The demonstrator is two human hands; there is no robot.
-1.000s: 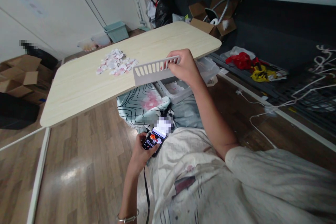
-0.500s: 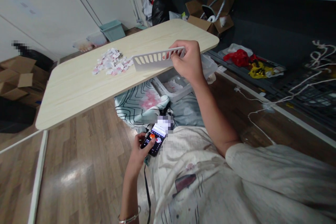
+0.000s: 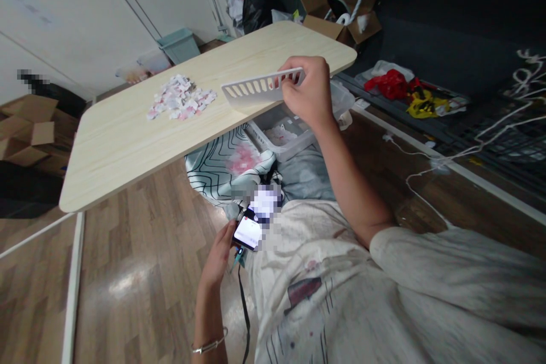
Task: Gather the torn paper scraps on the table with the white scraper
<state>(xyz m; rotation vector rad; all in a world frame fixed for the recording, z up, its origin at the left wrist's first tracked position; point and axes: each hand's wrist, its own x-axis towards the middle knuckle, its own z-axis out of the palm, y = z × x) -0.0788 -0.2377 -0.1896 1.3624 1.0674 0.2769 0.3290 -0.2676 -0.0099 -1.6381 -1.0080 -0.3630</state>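
Since half a second ago the right hand (image 3: 309, 94) has drawn the white slotted strip (image 3: 256, 90) a little to the right, so its free end now stands just clear of the pile of paper scraps (image 3: 179, 103) instead of meeting it. The left hand (image 3: 219, 256) has sunk lower, and its phone (image 3: 247, 233) now shows a white screen. The right hand pinches the strip's right end between thumb and curled fingers, holding it on edge over the near rim of the table (image 3: 128, 148) at the centre of the frame; whether it touches the wood I cannot tell. The left hand, at lower centre, is closed around the phone's lower end, with a bracelet (image 3: 209, 346) on its wrist and a black cable (image 3: 243, 307) hanging below. Under the table lie a white basket (image 3: 277, 145) and a patterned cloth (image 3: 217, 162). Cardboard boxes (image 3: 25, 131) sit at the left edge, a teal bin (image 3: 179, 44) at upper centre, and a red cloth (image 3: 390, 82) at the upper right.
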